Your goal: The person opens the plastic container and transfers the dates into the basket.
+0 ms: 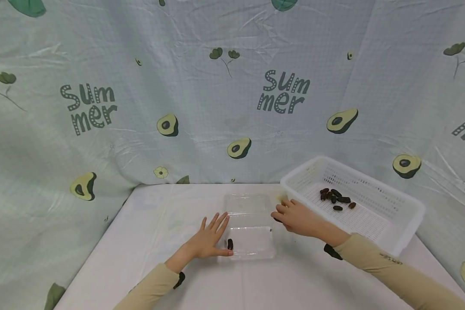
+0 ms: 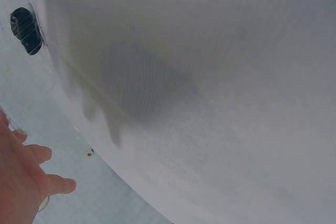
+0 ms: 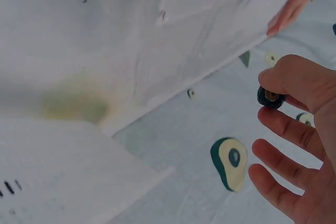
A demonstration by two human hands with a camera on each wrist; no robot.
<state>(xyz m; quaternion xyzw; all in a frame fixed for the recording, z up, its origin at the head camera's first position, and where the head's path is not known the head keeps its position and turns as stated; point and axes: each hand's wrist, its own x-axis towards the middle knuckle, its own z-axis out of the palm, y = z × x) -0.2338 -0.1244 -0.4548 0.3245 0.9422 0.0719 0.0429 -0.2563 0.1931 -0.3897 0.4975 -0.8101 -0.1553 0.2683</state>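
A clear plastic box (image 1: 255, 246) lies on the table with its lid (image 1: 248, 206) folded back behind it. Inside, at the left end, are dark dates (image 1: 230, 244), seen through the plastic; whether one or two is hard to tell. My left hand (image 1: 207, 241) rests against the box's left side, fingers spread and thumb at the front corner. To the right of the box, my right hand (image 1: 297, 218) pinches a dark wrinkled date (image 3: 269, 98) between thumb and index finger, the other fingers apart. It hovers between the box and a white basket (image 1: 372, 178).
The basket stands at the right with several brown and black dates (image 1: 335, 197) on its floor. Its near left wall is close to my right forearm. Behind the table hangs a printed curtain (image 1: 201, 94) with avocados.
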